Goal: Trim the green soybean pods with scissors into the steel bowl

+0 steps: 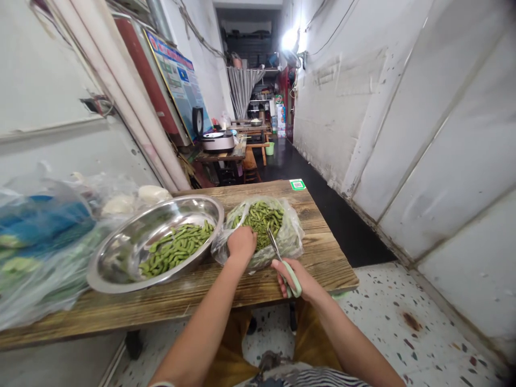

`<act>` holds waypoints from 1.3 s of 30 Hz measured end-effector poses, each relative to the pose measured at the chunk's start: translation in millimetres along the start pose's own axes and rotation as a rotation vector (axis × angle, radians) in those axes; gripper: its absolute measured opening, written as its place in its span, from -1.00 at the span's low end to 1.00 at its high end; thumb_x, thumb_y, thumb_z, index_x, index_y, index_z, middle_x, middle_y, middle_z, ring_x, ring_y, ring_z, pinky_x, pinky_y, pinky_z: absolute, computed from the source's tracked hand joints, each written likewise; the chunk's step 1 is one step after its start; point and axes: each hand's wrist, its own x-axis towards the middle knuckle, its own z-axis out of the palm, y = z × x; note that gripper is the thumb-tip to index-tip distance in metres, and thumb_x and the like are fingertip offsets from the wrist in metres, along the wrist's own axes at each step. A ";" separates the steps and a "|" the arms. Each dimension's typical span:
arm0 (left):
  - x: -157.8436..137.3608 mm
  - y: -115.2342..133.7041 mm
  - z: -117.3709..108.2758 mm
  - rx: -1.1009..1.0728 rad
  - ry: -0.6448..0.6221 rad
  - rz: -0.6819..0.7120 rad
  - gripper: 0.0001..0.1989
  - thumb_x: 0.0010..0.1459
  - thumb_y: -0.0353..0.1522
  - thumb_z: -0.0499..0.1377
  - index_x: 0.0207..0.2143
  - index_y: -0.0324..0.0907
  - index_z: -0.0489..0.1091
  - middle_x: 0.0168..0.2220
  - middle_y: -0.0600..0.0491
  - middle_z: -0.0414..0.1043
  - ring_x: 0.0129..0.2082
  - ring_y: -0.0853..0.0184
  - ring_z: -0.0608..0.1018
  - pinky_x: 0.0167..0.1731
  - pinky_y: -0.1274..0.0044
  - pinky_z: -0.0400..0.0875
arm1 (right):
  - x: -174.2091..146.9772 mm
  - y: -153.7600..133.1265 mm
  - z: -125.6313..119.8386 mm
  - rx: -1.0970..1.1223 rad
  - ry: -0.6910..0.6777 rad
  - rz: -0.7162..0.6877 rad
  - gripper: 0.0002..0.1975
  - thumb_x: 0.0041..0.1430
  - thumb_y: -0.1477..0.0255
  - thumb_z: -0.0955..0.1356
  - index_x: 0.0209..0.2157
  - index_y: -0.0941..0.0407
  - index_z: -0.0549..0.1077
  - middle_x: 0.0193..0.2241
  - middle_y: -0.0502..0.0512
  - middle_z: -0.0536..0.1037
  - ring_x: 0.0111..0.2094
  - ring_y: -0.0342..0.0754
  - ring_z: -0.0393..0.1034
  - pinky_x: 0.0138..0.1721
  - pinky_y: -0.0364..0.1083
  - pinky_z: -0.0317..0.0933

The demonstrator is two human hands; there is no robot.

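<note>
A clear plastic bag [296,231] full of green soybean pods [264,215] lies opened out on the wooden table. My left hand [242,244] is over the bag's near left side, its fingers curled down; what they hold is hidden. Scissors [292,277] with pale green handles are gripped in my right hand [296,279] at the bag's near right edge. Their blades point up and left over the pods. Left of the bag stands a wide steel basin [107,282], tilted in view, with a heap of green pods [177,247] inside.
Plastic bags [48,242] with vegetables crowd the table's left end. A green QR-code card [297,185] lies at the far right corner of the wooden table [322,258]. Beyond, a rice cooker [217,142] stands on another table. A white wall [342,107] runs along the right.
</note>
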 end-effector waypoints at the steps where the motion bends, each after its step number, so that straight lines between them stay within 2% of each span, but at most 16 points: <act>1: 2.1 -1.8 1.0 0.000 -0.002 -0.011 -0.73 0.13 -0.32 0.07 -0.34 -0.27 0.53 -0.31 -0.24 0.54 -0.24 0.09 0.56 -0.30 0.43 0.35 | 0.2 -0.1 -0.6 -0.002 -0.002 0.000 -0.47 -0.06 -0.10 0.33 -0.48 0.11 0.22 -0.70 -0.18 0.27 -0.77 -0.27 0.14 -0.78 -0.26 0.13; 6: 2.8 -9.7 2.5 -0.048 -0.029 -0.017 -0.83 0.06 -0.39 0.10 -0.38 -0.20 0.51 -0.35 -0.09 0.56 -0.30 0.22 0.56 -0.33 0.52 0.33 | 4.1 2.0 -0.8 -0.011 -0.010 0.012 -0.49 -0.05 -0.08 0.34 -0.48 0.10 0.21 -0.72 -0.20 0.26 -0.78 -0.27 0.14 -0.79 -0.27 0.11; 11: -7.6 -13.0 -2.2 -0.099 0.045 -0.035 -0.83 0.05 -0.38 0.09 -0.40 -0.19 0.47 -0.34 -0.08 0.54 -0.28 0.18 0.55 -0.32 0.47 0.33 | 6.2 6.5 1.0 -0.035 -0.017 -0.004 -0.49 -0.03 -0.06 0.34 -0.49 0.11 0.21 -0.71 -0.18 0.27 -0.77 -0.27 0.15 -0.79 -0.27 0.10; 13: -12.8 -16.5 -4.7 -0.301 0.073 -0.100 -0.88 0.00 -0.40 0.13 -0.44 -0.21 0.46 -0.39 -0.08 0.53 -0.30 0.18 0.55 -0.29 0.45 0.35 | 5.7 7.2 0.8 -0.044 -0.026 -0.010 -0.49 -0.03 -0.07 0.33 -0.49 0.11 0.21 -0.71 -0.18 0.27 -0.77 -0.27 0.16 -0.79 -0.27 0.11; 15: -18.6 -21.3 -6.0 -0.592 0.052 -0.191 -0.92 -0.05 -0.42 0.16 -0.45 -0.23 0.44 -0.47 -0.04 0.51 -0.39 0.22 0.56 -0.32 0.45 0.38 | 5.1 7.5 0.2 -0.056 -0.032 -0.007 -0.49 -0.02 -0.07 0.33 -0.49 0.11 0.21 -0.71 -0.18 0.27 -0.77 -0.27 0.15 -0.79 -0.27 0.11; 20: -35.4 -27.9 -5.0 -1.081 -0.087 -0.327 -0.76 -0.04 -0.41 0.18 -0.27 -0.31 0.42 -0.50 0.02 0.53 -0.55 0.37 0.54 -0.41 0.50 0.45 | 7.4 9.4 0.8 -0.090 -0.052 -0.008 -0.51 0.01 -0.05 0.33 -0.44 0.12 0.25 -0.69 -0.18 0.28 -0.76 -0.28 0.17 -0.77 -0.27 0.11; 22: -41.0 -27.2 -5.7 -1.325 -0.135 -0.394 -0.73 -0.11 -0.40 0.25 -0.29 -0.33 0.43 -0.50 0.02 0.53 -0.57 0.40 0.53 -0.41 0.52 0.45 | 9.4 10.0 2.4 -0.100 -0.060 -0.006 -0.52 0.03 -0.05 0.32 -0.42 0.12 0.26 -0.69 -0.18 0.28 -0.76 -0.28 0.17 -0.77 -0.27 0.11; 24: -44.8 -25.6 -7.5 -1.456 -0.160 -0.420 -0.70 -0.18 -0.39 0.32 -0.33 -0.34 0.45 -0.52 0.02 0.53 -0.57 0.42 0.52 -0.42 0.54 0.45 | 10.8 9.0 4.5 -0.113 -0.064 -0.002 -0.52 0.03 -0.05 0.32 -0.42 0.12 0.27 -0.69 -0.18 0.28 -0.76 -0.27 0.17 -0.77 -0.27 0.11; 29: -49.0 -21.9 -10.9 -1.483 -0.160 -0.399 -0.64 -0.31 -0.35 0.39 -0.38 -0.35 0.48 -0.56 0.02 0.53 -0.59 0.43 0.51 -0.47 0.56 0.44 | 9.5 -0.9 8.7 -0.141 -0.067 -0.007 -0.53 0.03 -0.03 0.32 -0.44 0.13 0.27 -0.70 -0.18 0.28 -0.78 -0.27 0.16 -0.78 -0.27 0.13; 39: -51.6 -19.9 -5.1 -1.504 -0.162 -0.416 -0.66 -0.33 -0.33 0.39 -0.44 -0.33 0.51 -0.56 0.01 0.52 -0.59 0.42 0.49 -0.47 0.54 0.41 | 5.1 -10.6 1.2 -0.199 -0.029 -0.018 -0.52 -0.03 0.00 0.37 -0.58 0.12 0.23 -0.81 -0.18 0.22 -0.84 -0.26 0.11 -0.84 -0.27 0.08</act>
